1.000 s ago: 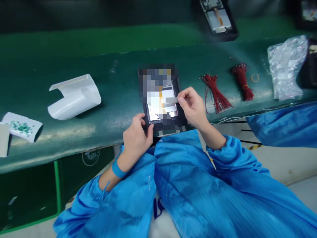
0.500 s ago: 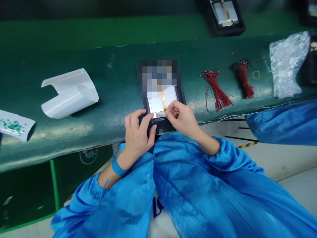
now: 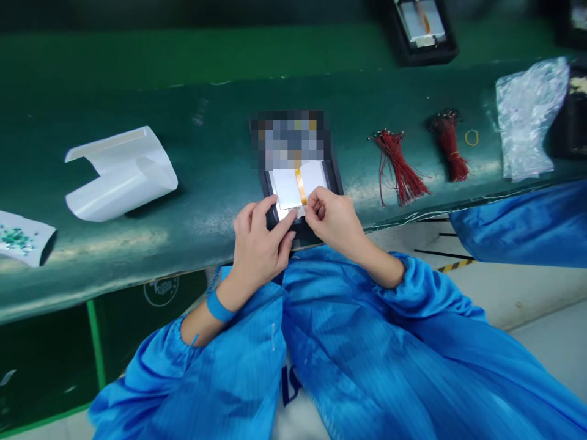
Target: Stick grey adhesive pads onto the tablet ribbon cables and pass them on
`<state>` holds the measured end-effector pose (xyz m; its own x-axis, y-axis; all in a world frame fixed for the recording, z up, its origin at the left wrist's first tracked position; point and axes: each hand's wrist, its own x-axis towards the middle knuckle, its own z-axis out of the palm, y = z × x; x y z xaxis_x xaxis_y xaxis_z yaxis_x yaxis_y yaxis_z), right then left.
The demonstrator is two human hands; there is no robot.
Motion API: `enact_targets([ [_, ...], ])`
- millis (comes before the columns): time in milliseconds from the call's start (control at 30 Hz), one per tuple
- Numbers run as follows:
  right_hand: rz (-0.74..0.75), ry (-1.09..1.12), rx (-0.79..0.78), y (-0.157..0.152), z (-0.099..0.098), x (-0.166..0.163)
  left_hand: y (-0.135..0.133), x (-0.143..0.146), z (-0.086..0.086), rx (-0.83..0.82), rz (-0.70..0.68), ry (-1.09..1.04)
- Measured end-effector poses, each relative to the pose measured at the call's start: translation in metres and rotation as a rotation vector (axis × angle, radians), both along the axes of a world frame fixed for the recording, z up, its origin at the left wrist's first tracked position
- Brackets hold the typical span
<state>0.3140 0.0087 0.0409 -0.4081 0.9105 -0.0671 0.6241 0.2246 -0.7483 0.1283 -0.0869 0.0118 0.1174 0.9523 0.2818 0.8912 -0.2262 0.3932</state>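
A black tray (image 3: 337, 177) on the bench in front of me holds a flat silver-white panel (image 3: 285, 187). An orange strip (image 3: 301, 186) runs down over the panel, and the tray's upper part is pixelated. My left hand (image 3: 262, 239) is open at the tray's lower left, one fingertip at the panel's left edge and another by its lower edge. At the lower end of the strip, my right hand (image 3: 334, 215) has thumb and index finger pinched together. Whatever lies between those fingertips is too small to make out.
Left of the tray lie a curled white sheet (image 3: 121, 174) and a white holder with small green pieces (image 3: 18, 238). To the right are two bundles of red wires (image 3: 403, 168), a rubber band (image 3: 471, 138) and a clear plastic bag (image 3: 527, 119). Another black tray (image 3: 428, 55) sits farther back.
My left fingertips have shifted right and slightly up along the panel's lower edge, closer to my right hand. My right hand stays pinched at nearly the same spot. The view has shifted slightly.
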Motion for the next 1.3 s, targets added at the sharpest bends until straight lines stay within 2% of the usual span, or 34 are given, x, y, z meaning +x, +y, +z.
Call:
enact_targets([
  [333, 0.101, -0.35, 0.144, -0.001, 0.007, -0.007, 0.0, -0.001, 0.001, -0.03, -0.008, -0.02],
  [500, 0.161, -0.491, 0.132, 0.002, 0.013, -0.012, 0.001, 0.0, 0.0, 0.016, -0.024, 0.006],
  [667, 0.194, -0.559, 0.119, 0.007, 0.019, -0.016, 0.001, 0.0, 0.001, -0.029, -0.015, -0.011],
  [833, 0.217, -0.68, 0.089, 0.017, 0.033, -0.013, 0.005, 0.001, 0.006, 0.014, -0.025, 0.013],
  [933, 0.297, -0.613, 0.063, 0.028, 0.039, -0.001, 0.014, 0.01, 0.008, 0.043, -0.073, 0.056],
  [1067, 0.369, -0.383, -0.006, 0.04, 0.037, 0.017, 0.024, 0.018, 0.008, 0.057, -0.162, 0.123],
  [1167, 0.351, -0.288, 0.019, 0.04, 0.028, 0.029, 0.02, 0.002, 0.006, 0.077, -0.214, 0.159],
  [1300, 0.441, -0.284, 0.19, 0.028, 0.013, 0.045, 0.004, -0.033, 0.003, 0.069, -0.219, 0.196],
])
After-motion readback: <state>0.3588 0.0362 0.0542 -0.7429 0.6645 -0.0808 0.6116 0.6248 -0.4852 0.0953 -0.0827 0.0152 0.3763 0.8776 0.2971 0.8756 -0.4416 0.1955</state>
